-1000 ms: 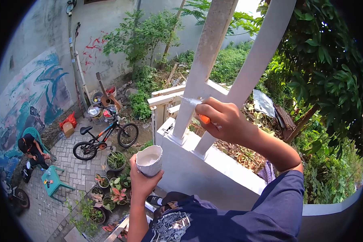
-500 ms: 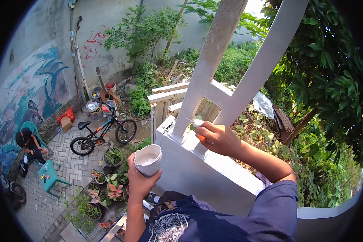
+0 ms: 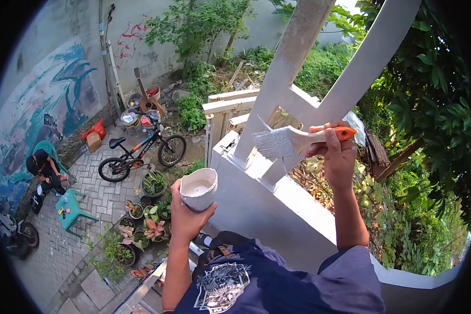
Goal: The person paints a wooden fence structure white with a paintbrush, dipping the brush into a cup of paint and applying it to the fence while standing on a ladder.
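Observation:
My left hand (image 3: 189, 219) is wrapped round a white, paint-crusted cup (image 3: 199, 189) with pale liquid inside, its mouth facing up. To the right, my right hand (image 3: 336, 154) holds a paintbrush (image 3: 298, 141) by its handle, near the orange end. The brush's wide bristles are coated in whitish paint and point left, in front of the grey-white frame (image 3: 332, 107). Brush and cup are apart. Whether the bristles touch the frame behind them, I cannot tell.
Below the frame runs a white wall (image 3: 277, 225). At the left are a bicycle (image 3: 141, 155), a guitar (image 3: 149, 100), potted plants (image 3: 154, 183), a green stool (image 3: 72, 210) and a seated person (image 3: 48, 172). A wooden pallet (image 3: 230, 107) stands behind the wall.
My right hand has moved right and turned, so the brush now shows broadside with its bristles to the left. My left hand still holds the cup, slightly higher in view. The view has shifted.

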{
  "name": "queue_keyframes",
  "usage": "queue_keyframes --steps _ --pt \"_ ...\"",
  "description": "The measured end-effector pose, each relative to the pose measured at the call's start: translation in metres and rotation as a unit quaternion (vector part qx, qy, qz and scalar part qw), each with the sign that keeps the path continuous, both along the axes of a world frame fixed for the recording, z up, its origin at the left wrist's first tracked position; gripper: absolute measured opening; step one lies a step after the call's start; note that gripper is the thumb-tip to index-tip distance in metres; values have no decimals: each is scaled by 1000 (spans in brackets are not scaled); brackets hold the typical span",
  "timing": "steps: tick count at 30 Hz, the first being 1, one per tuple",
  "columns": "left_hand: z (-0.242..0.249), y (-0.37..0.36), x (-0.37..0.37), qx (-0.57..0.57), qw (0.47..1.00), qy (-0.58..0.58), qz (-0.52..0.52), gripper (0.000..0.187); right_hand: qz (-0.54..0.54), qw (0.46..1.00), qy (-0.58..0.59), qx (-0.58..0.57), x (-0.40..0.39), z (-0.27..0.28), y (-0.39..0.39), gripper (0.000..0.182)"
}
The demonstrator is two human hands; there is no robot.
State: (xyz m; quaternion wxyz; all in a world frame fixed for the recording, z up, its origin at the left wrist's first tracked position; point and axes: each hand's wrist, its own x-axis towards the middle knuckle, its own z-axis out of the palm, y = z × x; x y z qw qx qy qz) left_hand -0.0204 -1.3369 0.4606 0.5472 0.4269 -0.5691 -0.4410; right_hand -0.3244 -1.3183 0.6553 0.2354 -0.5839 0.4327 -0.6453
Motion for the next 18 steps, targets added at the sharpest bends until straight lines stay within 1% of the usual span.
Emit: queue_keyframes --steps 1,2,3,4,5,6,8,10,11,12,14,15,17,18 --pt "-1 0 -1 2 1000 -3 0 90 19 999 9 -37 0 5 5 19" --pt "1 0 -1 2 1000 -3 -1 90 19 999 8 -37 1 11 7 19" --pt "4 1 -3 12 1000 3 -4 90 -26 974 160 -155 3 18 8 19" --pt "5 3 -4 22 1000 10 -7 90 -69 911 306 -267 4 24 8 19" --pt "6 3 -5 25 1000 10 -9 90 -106 840 425 -321 2 31 7 27" --pt "7 3 -6 23 1000 4 -10 90 -108 840 426 -318 4 32 4 27" --pt "6 5 -7 22 1000 -1 -14 91 -116 767 564 -283 16 31 -6 34" --pt "4 4 -8 9 1000 -12 -12 91 -80 758 594 -258 13 10 -23 41" --pt "7 4 -8 4 1000 -6 -11 91 -78 743 618 -244 14 -4 -24 41" --pt "12 5 -9 -2 1000 -20 -7 91 -63 751 613 -236 19 -10 -22 42" --pt "18 8 -11 -5 1000 -30 -3 90 -41 779 583 -226 15 -32 -29 39" --pt "20 8 -11 1 1000 -20 -6 90 -40 777 586 -228 14 -41 -31 39" --pt "20 8 -9 6 1000 -11 -8 89 4 845 528 -87 14 -53 -30 33" --pt "17 8 -9 -4 1000 -21 -7 89 4 844 528 -91 16 -53 -29 33"
